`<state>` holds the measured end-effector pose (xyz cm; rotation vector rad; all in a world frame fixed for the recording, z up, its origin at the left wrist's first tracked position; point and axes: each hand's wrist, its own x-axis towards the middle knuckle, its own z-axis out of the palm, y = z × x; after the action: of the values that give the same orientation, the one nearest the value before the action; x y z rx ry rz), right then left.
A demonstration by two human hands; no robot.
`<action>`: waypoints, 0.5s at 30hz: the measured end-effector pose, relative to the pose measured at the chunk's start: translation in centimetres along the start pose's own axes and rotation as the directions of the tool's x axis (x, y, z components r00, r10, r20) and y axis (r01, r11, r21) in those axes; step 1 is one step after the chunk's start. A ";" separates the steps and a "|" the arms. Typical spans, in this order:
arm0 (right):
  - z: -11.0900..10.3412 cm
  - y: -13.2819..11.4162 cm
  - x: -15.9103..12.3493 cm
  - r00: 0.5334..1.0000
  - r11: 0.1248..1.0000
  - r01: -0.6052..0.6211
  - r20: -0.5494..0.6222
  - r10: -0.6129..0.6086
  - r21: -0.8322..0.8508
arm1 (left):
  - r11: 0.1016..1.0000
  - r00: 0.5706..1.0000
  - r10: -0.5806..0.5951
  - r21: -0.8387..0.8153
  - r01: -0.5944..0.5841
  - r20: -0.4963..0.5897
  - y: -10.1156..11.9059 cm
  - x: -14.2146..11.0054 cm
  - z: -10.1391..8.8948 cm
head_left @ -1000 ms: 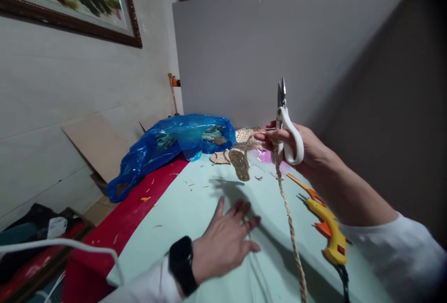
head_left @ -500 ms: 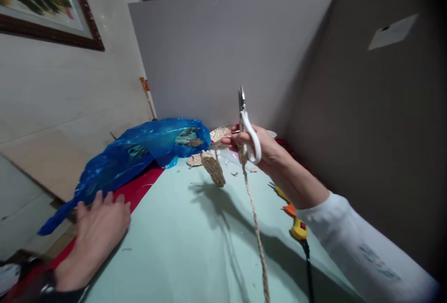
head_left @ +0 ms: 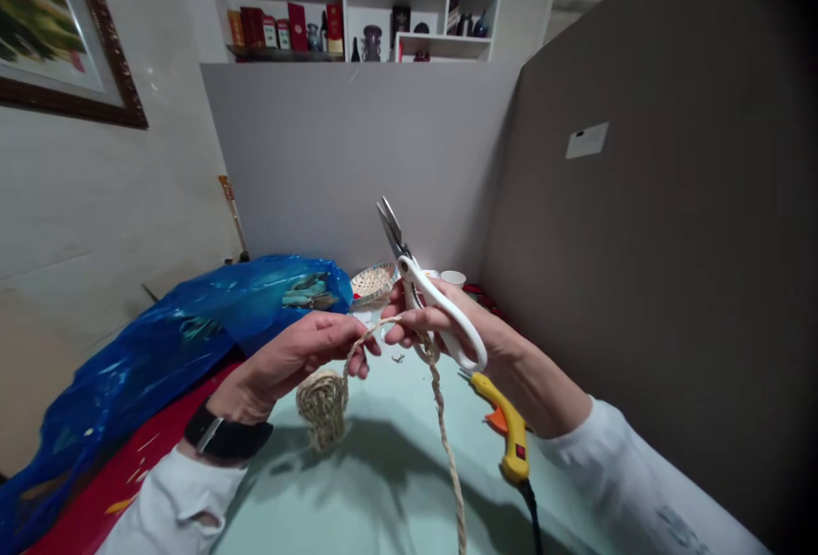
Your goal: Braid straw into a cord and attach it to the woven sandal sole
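My right hand [head_left: 495, 329] is closed around white-handled scissors [head_left: 451, 313], whose blades point up and left, slightly parted. The same hand pinches a twisted straw-coloured rope [head_left: 448, 444], and one length of it hangs down toward the front edge of view. Between the two hands a short stretch of rope runs across. My left hand [head_left: 313, 346] has its fingers closed on that stretch. Below it hangs a flat coiled piece of the rope [head_left: 321, 401], over the pale green tabletop [head_left: 396, 487].
A yellow glue gun [head_left: 509, 427] with a black cord lies right of the rope. A blue plastic bag [head_left: 159, 367] fills the left side on red cloth [head_left: 153, 470]. A woven basket [head_left: 374, 282] and a white cup [head_left: 453, 279] stand behind; grey panels [head_left: 358, 154] enclose the back and right.
My left hand has come from the bag's near end to the middle and taken hold of the rope. The scissors have tilted left. The view has shifted right and up.
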<state>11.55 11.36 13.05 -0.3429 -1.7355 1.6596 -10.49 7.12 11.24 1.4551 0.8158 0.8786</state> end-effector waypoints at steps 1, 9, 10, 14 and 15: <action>-0.3 0.1 -0.3 1.000 0.999 -0.004 -0.014 0.004 0.034 | 1.000 1.000 -0.022 0.019 0.022 -0.002 0.1 -0.1 0.1; -0.4 1.2 -3.6 0.987 0.984 -0.065 -0.133 0.087 0.165 | 0.922 0.995 -0.059 0.378 0.083 -0.074 2.2 -0.1 1.8; -0.4 1.3 -3.9 0.986 0.982 -0.069 -0.136 0.094 0.175 | 0.893 0.996 -0.042 0.444 0.071 -0.075 2.3 -0.1 2.0; -0.3 1.7 -5.1 0.987 0.990 -0.051 -0.144 0.070 0.128 | 0.787 0.998 0.021 0.616 0.021 -0.061 2.4 -0.3 2.6; -0.3 1.7 -5.3 0.987 0.994 -0.047 -0.149 0.062 0.097 | 0.764 0.997 0.032 0.646 0.019 -0.067 2.4 -0.4 2.7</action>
<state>15.07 8.57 9.81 -0.4646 -1.5434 1.7010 -8.33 5.33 13.53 2.0352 1.2541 0.6787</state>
